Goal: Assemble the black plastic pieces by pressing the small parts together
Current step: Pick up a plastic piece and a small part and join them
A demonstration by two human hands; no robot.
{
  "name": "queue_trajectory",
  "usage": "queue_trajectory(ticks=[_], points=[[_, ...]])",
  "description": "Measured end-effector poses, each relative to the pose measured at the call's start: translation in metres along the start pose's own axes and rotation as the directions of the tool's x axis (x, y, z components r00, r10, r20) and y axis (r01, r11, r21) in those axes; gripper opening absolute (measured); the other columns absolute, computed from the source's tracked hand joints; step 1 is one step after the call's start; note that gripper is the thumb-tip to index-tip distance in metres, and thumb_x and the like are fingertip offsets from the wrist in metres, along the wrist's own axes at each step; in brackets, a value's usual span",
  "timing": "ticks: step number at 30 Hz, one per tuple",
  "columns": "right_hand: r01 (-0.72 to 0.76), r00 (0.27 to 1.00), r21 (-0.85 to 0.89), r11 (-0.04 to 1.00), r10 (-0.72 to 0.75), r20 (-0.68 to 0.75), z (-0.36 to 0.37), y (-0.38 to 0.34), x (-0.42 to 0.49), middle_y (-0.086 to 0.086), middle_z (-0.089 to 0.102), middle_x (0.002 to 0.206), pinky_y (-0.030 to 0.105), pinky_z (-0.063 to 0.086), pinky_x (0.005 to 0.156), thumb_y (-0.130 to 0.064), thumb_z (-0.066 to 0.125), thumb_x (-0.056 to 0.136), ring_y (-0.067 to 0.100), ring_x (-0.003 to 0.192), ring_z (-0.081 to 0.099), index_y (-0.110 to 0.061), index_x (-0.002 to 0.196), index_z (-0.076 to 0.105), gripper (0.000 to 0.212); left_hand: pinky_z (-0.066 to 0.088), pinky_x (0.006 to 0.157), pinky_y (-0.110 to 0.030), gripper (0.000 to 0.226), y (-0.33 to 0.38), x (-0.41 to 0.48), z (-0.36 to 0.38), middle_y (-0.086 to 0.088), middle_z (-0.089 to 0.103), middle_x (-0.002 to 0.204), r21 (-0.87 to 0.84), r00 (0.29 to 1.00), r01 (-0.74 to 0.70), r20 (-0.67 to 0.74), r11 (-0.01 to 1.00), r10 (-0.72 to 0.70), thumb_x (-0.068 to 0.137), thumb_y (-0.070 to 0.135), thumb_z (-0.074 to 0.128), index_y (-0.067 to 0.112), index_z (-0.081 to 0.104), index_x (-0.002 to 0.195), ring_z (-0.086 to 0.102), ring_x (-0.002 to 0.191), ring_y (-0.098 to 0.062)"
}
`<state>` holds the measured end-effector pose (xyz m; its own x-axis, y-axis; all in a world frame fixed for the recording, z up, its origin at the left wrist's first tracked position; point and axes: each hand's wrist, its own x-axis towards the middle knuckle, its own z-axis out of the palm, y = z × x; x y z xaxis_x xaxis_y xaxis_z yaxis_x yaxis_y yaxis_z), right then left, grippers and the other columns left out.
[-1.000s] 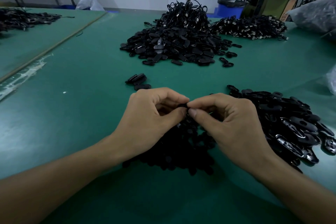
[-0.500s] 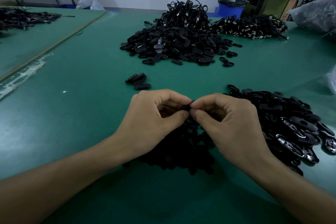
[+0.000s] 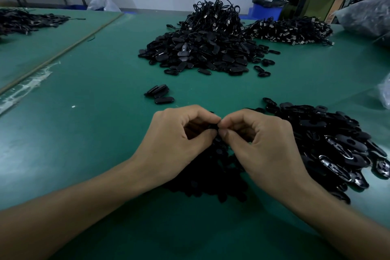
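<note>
1. Barely anything has shifted: your left hand (image 3: 179, 139) and right hand (image 3: 263, 143) stay tip to tip over the table (image 3: 84, 133)
2. Both pinch the small black piece (image 3: 213, 126), mostly hidden, thumbs and forefingers curled tight, likely squeezing its halves together
3. Just beneath, loose parts (image 3: 211, 175) lie within reach

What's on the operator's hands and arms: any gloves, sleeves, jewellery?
Nothing worn that shows. The left hand and right hand are bare, with no gloves, rings or finger cots. The left forearm and right forearm are bare to the frame edge, with no sleeves, watch or wristband in view. The thumbnails look short.
</note>
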<state>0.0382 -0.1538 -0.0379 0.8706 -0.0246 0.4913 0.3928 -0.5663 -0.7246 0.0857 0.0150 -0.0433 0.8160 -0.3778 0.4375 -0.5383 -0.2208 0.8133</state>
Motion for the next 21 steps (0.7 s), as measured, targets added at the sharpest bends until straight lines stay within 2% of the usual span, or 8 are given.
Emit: queue_trajectory(ticks=[8,10,13,18,21], points=[[0.035,0.994,-0.037,0.999,-0.038,-0.098,0.0050,-0.0050,-0.0026,-0.017,0.068,0.076,0.011,0.050,0.065,-0.005,0.070,0.090,0.002,0.075,0.066,-0.026,0.087,0.067,0.021,0.059,0.080,-0.025,0.026,0.0042,0.0004,0.0009,0.012,0.078,0.090,-0.085,0.999,0.000,-0.036,0.996,-0.003,0.078,0.014,0.074,0.031,0.075,0.098,0.075,0.084,-0.007],[0.048,0.992,-0.059,0.997,-0.054,-0.114,0.0053,-0.0059,-0.0029,-0.018,0.068,0.078,0.012,0.051,0.067,-0.004,0.070,0.090,0.002,0.077,0.066,-0.023,0.089,0.069,0.020,0.059,0.079,-0.024,0.026,0.0047,0.0006,0.0010,0.011,0.078,0.089,-0.108,0.999,0.000,-0.041,0.994,-0.004,0.077,0.014,0.075,0.030,0.076,0.098,0.075,0.083,-0.008],[0.052,0.992,-0.068,0.996,-0.060,-0.114,0.0051,-0.0059,-0.0024,-0.019,0.069,0.081,0.007,0.050,0.069,-0.003,0.072,0.088,-0.002,0.079,0.067,-0.021,0.090,0.071,0.018,0.057,0.077,-0.019,0.027,0.0041,0.0000,0.0012,0.013,0.078,0.088,-0.120,0.999,-0.002,-0.048,0.993,-0.003,0.076,0.015,0.076,0.033,0.076,0.096,0.075,0.082,-0.006],[0.032,0.995,-0.044,0.999,-0.036,-0.094,0.0056,-0.0033,-0.0032,-0.023,0.069,0.084,0.005,0.050,0.071,-0.005,0.075,0.087,-0.007,0.080,0.068,-0.016,0.094,0.077,0.013,0.057,0.079,-0.017,0.031,0.0021,-0.0011,0.0019,0.019,0.077,0.091,-0.053,0.998,-0.016,-0.062,0.998,0.013,0.078,0.015,0.074,0.041,0.074,0.095,0.074,0.085,-0.001],[0.041,0.997,-0.068,0.997,-0.045,-0.069,0.0076,-0.0047,-0.0054,-0.018,0.073,0.090,0.005,0.050,0.078,-0.004,0.071,0.089,-0.009,0.088,0.068,-0.016,0.102,0.078,0.019,0.057,0.077,-0.018,0.027,0.0015,-0.0004,0.0001,0.020,0.076,0.089,0.008,0.997,-0.023,-0.077,1.000,0.024,0.080,0.018,0.073,0.040,0.073,0.096,0.073,0.082,0.000]])
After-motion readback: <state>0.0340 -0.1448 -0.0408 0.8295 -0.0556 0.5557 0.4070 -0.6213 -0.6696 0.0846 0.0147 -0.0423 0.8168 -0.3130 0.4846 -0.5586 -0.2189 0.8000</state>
